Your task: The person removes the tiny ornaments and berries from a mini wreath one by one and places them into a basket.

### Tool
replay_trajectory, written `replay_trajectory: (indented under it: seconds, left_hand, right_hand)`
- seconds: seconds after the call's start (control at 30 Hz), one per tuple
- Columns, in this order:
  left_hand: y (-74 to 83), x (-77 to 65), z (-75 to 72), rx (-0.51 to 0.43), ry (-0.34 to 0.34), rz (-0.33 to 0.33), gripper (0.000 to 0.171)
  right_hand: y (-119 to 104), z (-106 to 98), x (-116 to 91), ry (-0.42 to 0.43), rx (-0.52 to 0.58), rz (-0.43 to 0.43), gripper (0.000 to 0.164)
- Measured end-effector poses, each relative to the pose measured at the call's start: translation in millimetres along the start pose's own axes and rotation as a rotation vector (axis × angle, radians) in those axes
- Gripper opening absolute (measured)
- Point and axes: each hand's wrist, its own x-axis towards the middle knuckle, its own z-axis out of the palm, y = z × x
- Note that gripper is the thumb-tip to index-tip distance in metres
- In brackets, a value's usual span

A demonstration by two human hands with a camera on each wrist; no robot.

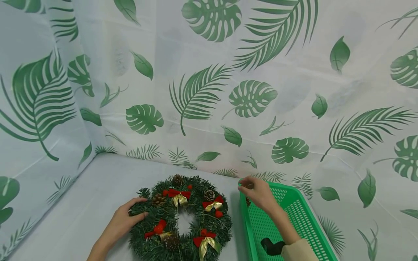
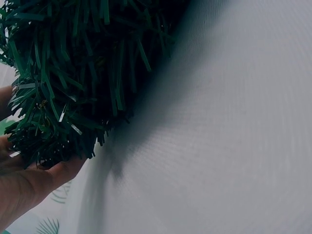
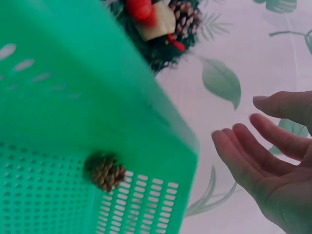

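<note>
"One pine cone point(image 3: 107, 171) sits in the green plastic basket point(image 3: 112, 97)?"

"Yes, in a far corner. The right forearm point(image 1: 284, 221) and beige sleeve point(image 1: 299, 250) cross above, hiding part of the mesh."

"And the setting?"

"White tabletop point(image 1: 81, 203), with leaf-printed sheeting point(image 1: 202, 54) rising behind it and along the left."

"Where's the Christmas wreath point(image 1: 187, 243)?"

"On the tabletop, left of the basket: bushy dark-green tinsel with red-and-gold bows, red balls and cones."

"The hands?"

"The left hand point(image 1: 121, 221) curls fingers and thumb round the wreath's left edge; the right hand point(image 1: 259, 192), fingers loosely bent, thumb apart, holds nothing beside the basket's far corner."
</note>
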Motion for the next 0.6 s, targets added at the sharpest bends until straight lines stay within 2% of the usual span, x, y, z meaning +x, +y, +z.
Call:
replay_trajectory:
  seconds: [0.3, 0.6]
  left_hand:
    - [2.7, 0.3, 0.3, 0.000, -0.003, -0.011, 0.060]
    - [3.7, -0.3, 0.5, -0.011, -0.007, -0.021, 0.059]
  right_hand:
    - [-16.6, 9.6, 3.9, -0.020, 0.051, -0.029, 0.015]
    - [-25.5, 20.5, 7.3, -0.058, 0.077, -0.012, 0.014]
